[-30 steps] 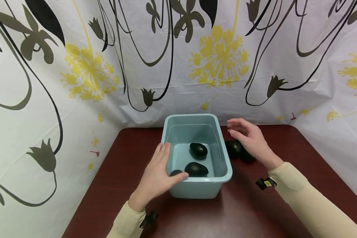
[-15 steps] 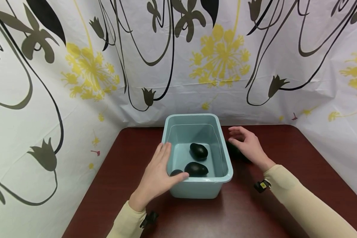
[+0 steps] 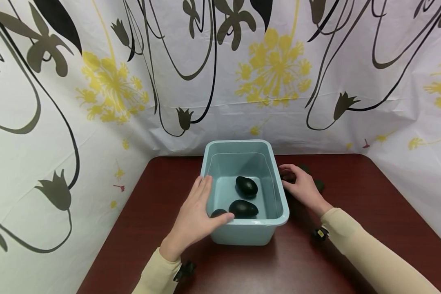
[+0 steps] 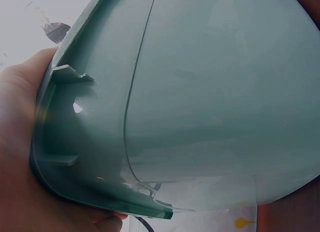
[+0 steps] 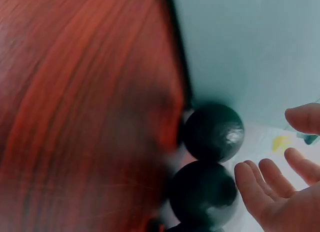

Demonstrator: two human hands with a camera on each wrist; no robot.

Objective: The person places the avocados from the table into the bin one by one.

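Near the table's far end stands a light blue plastic bin (image 3: pixel 242 232). Inside lie a dark avocado (image 3: pixel 246 186), a second avocado (image 3: pixel 243 209) nearer the front, and a third dark one (image 3: pixel 218 213) partly hidden by my left hand (image 3: pixel 192 220). That hand rests on the bin's near left corner, fingers straight along the left rim and thumb over the front rim. To the bin's right, my right hand (image 3: pixel 303 188) reaches over more avocados (image 3: pixel 319 185), mostly covering them. In the right wrist view its fingers spread beside two round avocados (image 5: pixel 204 196), gripping neither.
The dark red-brown table (image 3: pixel 147 204) extends on both sides of the bin. A white sheet (image 3: pixel 220 94) printed with flowers hangs behind the table and along its sides. The avocados outside sit close against the bin's right wall.
My right hand has come down and slightly nearer onto the avocados beside the bin. My left hand and the bin have stayed put.
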